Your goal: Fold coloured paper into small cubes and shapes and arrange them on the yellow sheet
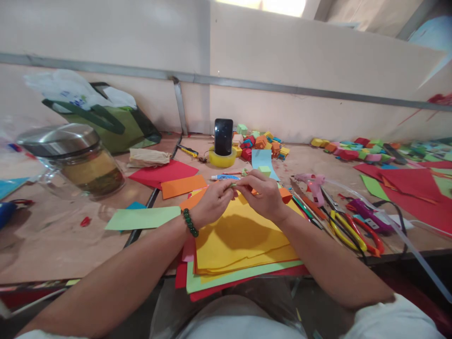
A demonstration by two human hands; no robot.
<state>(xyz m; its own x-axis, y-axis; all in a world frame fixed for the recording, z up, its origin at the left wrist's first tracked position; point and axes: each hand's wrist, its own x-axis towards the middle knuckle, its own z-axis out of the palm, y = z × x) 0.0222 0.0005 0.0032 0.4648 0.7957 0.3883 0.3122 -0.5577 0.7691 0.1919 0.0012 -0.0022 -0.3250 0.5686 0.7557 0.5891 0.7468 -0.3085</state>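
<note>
My left hand (215,200), with a green bead bracelet (190,222) at the wrist, is closed in a pinch. Its fingertips meet those of my right hand (263,195), also pinched. A tiny bit of a light green piece (233,185), seemingly paper, shows between them; the fingers hide most of it. Both hands are above a stack of yellow paper sheets (243,240), which lies on green and red sheets at the table's front edge. A small light green paper cube (264,170) and a blue-and-white tube (226,177) are just beyond the fingers.
Scissors (348,230), red-handled pliers (367,235) and a pink glue gun (312,183) lie right. A phone (223,136) stands in a yellow tape roll (222,159), beside piled paper cubes (261,143). A glass tea jar (77,162) and green bag (109,125) stand left.
</note>
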